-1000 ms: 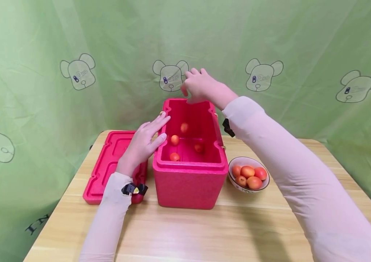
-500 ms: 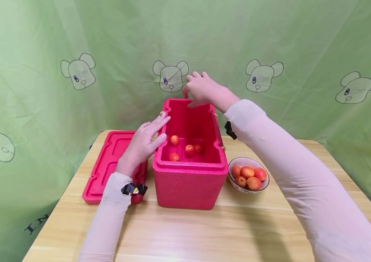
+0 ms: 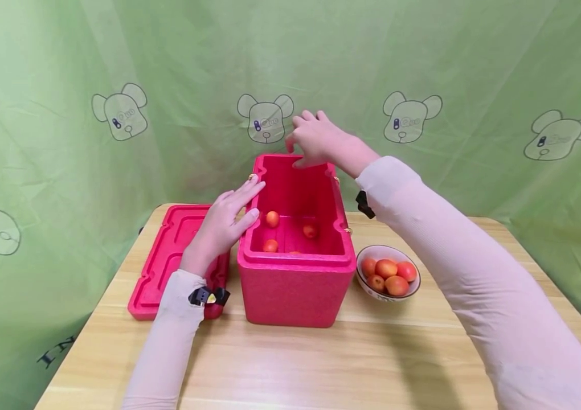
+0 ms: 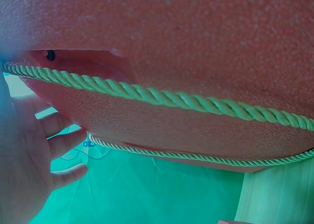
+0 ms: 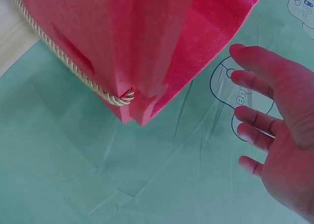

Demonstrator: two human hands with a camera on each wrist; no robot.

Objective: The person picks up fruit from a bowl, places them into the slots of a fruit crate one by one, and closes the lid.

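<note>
A deep pink foam box (image 3: 293, 296) stands with its top off, several small orange-red fruits (image 3: 272, 219) lying on its floor. One fruit (image 3: 295, 253) is mostly hidden behind the near rim. My left hand (image 3: 223, 219) rests on the left rim, fingers stretched along it; in the left wrist view the fingers (image 4: 66, 141) lie beside the box's side, near its twisted rope (image 4: 171, 99). Over the far end of the box hovers my right hand (image 3: 316, 139); its fingers (image 5: 252, 117) are spread and loosely bent, with nothing between them.
The pink lid (image 3: 154, 273) lies on the wooden table (image 3: 290, 370) left of the box, partly under my left arm. To the right, close to the box, is a patterned bowl (image 3: 390, 298) of similar fruits. A green printed curtain (image 3: 342, 51) hangs behind.
A fruit, blurred in mid-air inside the box a second ago, has landed on its floor and rolled toward the near wall. My right hand has dropped slightly; my left has hardly moved.
</note>
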